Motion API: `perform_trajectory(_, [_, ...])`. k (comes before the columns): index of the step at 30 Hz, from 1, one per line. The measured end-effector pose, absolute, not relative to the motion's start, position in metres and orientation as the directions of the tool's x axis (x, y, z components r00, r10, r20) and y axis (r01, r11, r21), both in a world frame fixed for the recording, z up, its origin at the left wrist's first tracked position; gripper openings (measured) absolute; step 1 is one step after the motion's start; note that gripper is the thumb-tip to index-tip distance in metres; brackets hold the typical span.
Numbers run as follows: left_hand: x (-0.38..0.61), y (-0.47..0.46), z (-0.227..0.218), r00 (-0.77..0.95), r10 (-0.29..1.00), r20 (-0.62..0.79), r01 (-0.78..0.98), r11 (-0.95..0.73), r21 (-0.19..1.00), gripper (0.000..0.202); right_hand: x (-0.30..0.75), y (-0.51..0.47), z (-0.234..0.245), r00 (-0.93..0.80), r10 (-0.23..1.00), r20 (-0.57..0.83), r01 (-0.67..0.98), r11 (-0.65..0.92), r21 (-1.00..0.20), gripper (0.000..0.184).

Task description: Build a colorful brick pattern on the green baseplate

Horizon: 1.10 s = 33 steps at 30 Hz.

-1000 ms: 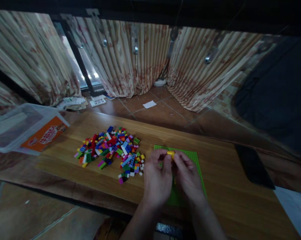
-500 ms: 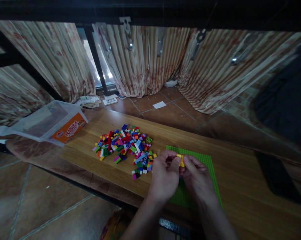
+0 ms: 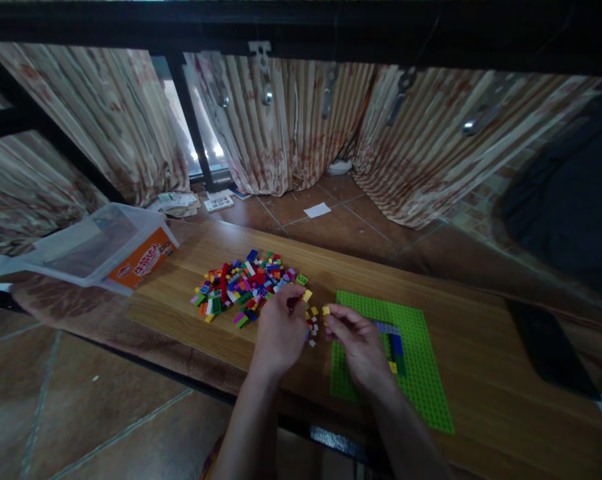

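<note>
My left hand (image 3: pixel 279 328) is closed over the right edge of a pile of small coloured bricks (image 3: pixel 245 285), pinching a yellow brick (image 3: pixel 307 295) at its fingertips. My right hand (image 3: pixel 357 341) is closed in a pinch on another small yellow brick (image 3: pixel 325 311), just left of the green baseplate (image 3: pixel 415 353). On the baseplate a few bricks (image 3: pixel 395 343), blue, dark green and yellow, form a small row and column beside my right hand. The two hands are a short way apart.
The wooden table (image 3: pixel 471 347) holds a clear plastic tub (image 3: pixel 88 243) with an orange label at the far left and a dark flat object (image 3: pixel 551 347) at the right. Striped curtains (image 3: pixel 291 120) hang behind; papers (image 3: pixel 215 200) lie on the tiled floor.
The hands were together on one yellow piece over the baseplate; now they are apart and shifted left, each pinching a yellow brick. The bricks on the baseplate have come into sight.
</note>
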<state>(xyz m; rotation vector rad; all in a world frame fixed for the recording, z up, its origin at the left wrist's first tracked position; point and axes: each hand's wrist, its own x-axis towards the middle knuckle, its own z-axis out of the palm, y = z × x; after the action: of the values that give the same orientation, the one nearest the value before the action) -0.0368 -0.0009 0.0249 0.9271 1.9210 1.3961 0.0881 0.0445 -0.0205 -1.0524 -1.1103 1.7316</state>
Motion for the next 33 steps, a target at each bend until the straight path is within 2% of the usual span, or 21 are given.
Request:
perform_trajectory(2, [-0.049, -0.006, 0.028, -0.611, 0.791, -0.044, 0.319, 0.297, 0.9, 0.024, 0.077, 0.045, -0.023, -0.355, 0.922, -0.156, -0.086, -0.199, -0.976, 0.025])
perform_trajectory(5, [-0.063, -0.012, 0.031, -0.647, 0.759, -0.078, 0.451, 0.463, 0.763, 0.029, 0.055, 0.046, -0.025, -0.405, 0.914, -0.026, 0.099, 0.015, -0.995, 0.019])
perform_trajectory(8, [-0.073, -0.018, 0.031, -0.667, 0.738, -0.103, 0.543, 0.576, 0.611, 0.028, 0.034, 0.047, -0.024, -0.481, 0.872, 0.09, 0.265, 0.242, -0.933, 0.015])
perform_trajectory(11, [-0.077, -0.02, 0.026, -0.663, 0.741, -0.109, 0.595, 0.61, 0.523, 0.024, 0.024, 0.048, -0.023, -0.551, 0.82, 0.158, 0.359, 0.404, -0.841, 0.015])
perform_trajectory(20, [-0.075, -0.019, 0.021, -0.648, 0.751, -0.125, 0.618, 0.615, 0.49, 0.03, 0.035, 0.089, -0.019, -0.445, 0.882, 0.154, 0.57, 0.412, -0.711, 0.018])
perform_trajectory(26, [-0.076, -0.019, 0.028, -0.661, 0.739, -0.128, 0.606, 0.626, 0.491, 0.027, 0.021, 0.111, -0.029, -0.551, 0.824, 0.132, 0.655, 0.525, -0.543, 0.019])
perform_trajectory(30, [-0.073, -0.016, 0.029, -0.659, 0.743, -0.116, 0.609, 0.618, 0.497, 0.026, 0.017, 0.114, -0.031, -0.572, 0.815, 0.093, 0.662, 0.526, -0.534, 0.015])
perform_trajectory(33, [-0.072, -0.014, 0.03, -0.649, 0.751, -0.12, 0.593, 0.599, 0.539, 0.024, 0.028, 0.107, -0.026, -0.556, 0.825, 0.099, 0.644, 0.503, -0.577, 0.016])
